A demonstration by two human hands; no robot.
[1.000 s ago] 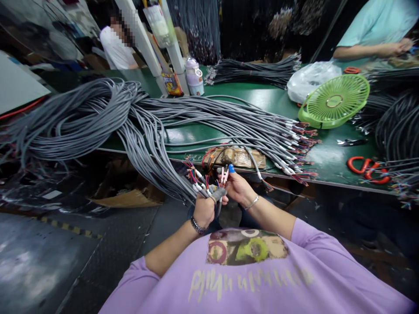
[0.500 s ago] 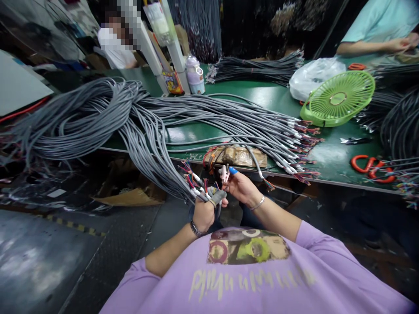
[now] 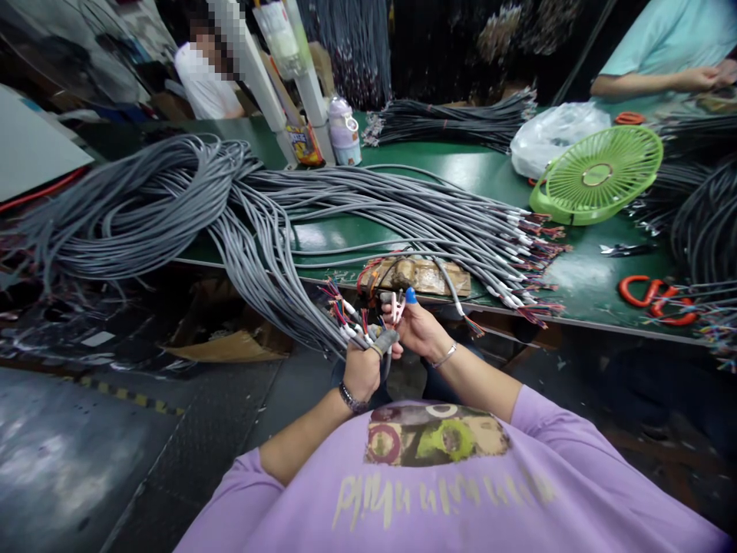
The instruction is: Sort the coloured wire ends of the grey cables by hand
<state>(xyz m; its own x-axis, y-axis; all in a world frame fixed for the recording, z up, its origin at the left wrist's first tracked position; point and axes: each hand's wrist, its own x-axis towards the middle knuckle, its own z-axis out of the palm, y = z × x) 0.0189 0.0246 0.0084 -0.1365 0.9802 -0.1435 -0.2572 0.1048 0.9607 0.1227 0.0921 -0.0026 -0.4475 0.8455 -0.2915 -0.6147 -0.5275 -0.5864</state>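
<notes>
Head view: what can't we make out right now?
All in the head view:
- How many cables the left hand grips: hidden by its own palm and fingers.
- Tip of the pink tool in the right hand: too small to tell.
- Co-worker's hand, top right: what it handles is blurred, near the right edge.
- Bag: lower right part hidden by the fan.

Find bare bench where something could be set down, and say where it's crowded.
Bare green bench shows between the wire ends and orange handles, and between the gray cables and plastic bag. Crowded: the left, under the cable coil, and the far right, under black cables.
</notes>
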